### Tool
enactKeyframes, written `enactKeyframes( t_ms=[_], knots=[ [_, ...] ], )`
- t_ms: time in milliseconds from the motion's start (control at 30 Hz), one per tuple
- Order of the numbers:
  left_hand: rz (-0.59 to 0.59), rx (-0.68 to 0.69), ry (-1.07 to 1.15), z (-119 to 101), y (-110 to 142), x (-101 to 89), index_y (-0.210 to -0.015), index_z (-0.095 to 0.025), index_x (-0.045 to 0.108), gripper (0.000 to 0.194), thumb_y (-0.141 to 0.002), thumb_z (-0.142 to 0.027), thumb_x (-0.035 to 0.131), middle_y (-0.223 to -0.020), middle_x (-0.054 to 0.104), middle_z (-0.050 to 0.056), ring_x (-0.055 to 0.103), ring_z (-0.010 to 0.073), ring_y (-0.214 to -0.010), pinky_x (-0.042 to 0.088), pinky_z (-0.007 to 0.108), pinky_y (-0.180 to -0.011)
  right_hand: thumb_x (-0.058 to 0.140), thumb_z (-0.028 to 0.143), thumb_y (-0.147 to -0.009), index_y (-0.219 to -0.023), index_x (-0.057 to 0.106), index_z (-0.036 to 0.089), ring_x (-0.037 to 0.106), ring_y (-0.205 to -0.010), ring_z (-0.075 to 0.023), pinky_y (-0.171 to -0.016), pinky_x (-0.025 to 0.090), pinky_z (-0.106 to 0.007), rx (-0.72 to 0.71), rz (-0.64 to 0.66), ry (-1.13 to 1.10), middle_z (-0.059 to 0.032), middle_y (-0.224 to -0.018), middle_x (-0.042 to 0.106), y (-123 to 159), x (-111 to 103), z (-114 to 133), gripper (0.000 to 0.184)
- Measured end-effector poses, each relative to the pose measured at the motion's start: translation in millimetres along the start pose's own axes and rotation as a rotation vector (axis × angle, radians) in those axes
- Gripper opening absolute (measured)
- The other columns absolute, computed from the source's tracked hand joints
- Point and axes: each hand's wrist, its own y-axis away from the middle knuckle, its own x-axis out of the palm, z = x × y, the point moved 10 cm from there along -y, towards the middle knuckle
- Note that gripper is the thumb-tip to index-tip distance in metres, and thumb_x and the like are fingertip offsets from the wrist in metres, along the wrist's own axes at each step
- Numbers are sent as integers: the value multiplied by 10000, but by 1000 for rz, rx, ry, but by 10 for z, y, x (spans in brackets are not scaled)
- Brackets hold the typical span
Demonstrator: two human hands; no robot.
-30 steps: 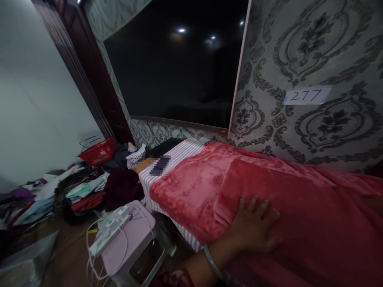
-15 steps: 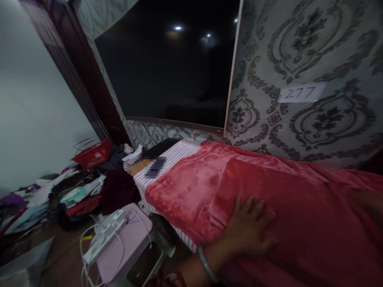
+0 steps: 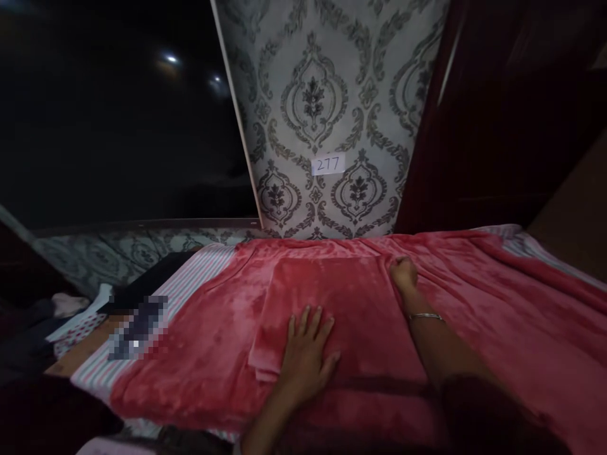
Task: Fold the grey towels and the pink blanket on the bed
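Observation:
A red plush blanket (image 3: 351, 297) is folded into a thick rectangle, its layered edge showing at the near left corner. More red plush cloth (image 3: 199, 354) spreads beneath and around it; whether the two are one piece I cannot tell. My left hand (image 3: 306, 354) lies flat on the folded part near its left side, fingers spread. At the far right corner, my right hand (image 3: 404, 273) is closed on the blanket's edge, with the fingertips hidden. A thin bangle circles the right wrist.
Striped cloth (image 3: 203, 272) shows under the red cloth on the left. A pixelated dark object (image 3: 142, 325) rests there, beside a black item (image 3: 152, 278). Behind stand a large dark screen (image 3: 118, 126), patterned wallpaper with a paper marked 277 (image 3: 328, 164), and a dark red panel (image 3: 484, 114).
My view has swung right, so the stool with the power strip has largely left the picture. My right hand, barely visible before, now shows closed at the blanket's far right corner. The left stays flat.

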Motion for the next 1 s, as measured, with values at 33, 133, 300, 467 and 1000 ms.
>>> enactKeyframes(
  t_ms=[33,133,300,467,1000],
  knots=[
    [40,-1,24,11,-25,-33,-1532,-310,423,644,-918,-413,590,-1657,286,53,177,344,-1548,153,663,-1222,522,262,-938,-1099,686,110,680,-876,-238,-734,507,-320,7,-12,-7,-142,-973,712,19,-11,-6,276],
    [90,42,136,61,-222,-292,-1409,-268,588,508,-914,-383,583,-1550,485,94,415,311,-1449,327,535,-1186,497,261,-937,-1069,683,124,665,-886,-234,-735,482,-308,-7,-23,-18,-148,-993,704,51,-35,2,265],
    [-211,-347,128,830,-942,-1116,-1085,-192,736,302,-952,-274,477,-1176,742,117,658,240,-1136,459,327,-992,494,249,-922,-1025,690,153,650,-872,-228,-721,455,-297,-47,-23,-37,-131,-979,700,57,-55,38,242],
    [-288,-670,157,1581,-1355,-1142,-867,-101,722,243,-887,-273,551,-1044,733,269,691,349,-1053,491,380,-854,501,269,-912,-1017,701,139,648,-824,-236,-683,454,-304,-34,-32,-56,-143,-947,704,60,-48,23,262],
    [-453,-486,727,1994,-1436,-617,-664,-189,629,359,-721,-539,687,-664,658,36,654,229,-828,519,305,-736,498,243,-880,-970,745,153,642,-812,-211,-695,434,-252,-57,50,-147,-91,-897,738,-177,222,-76,278]
  ],
)
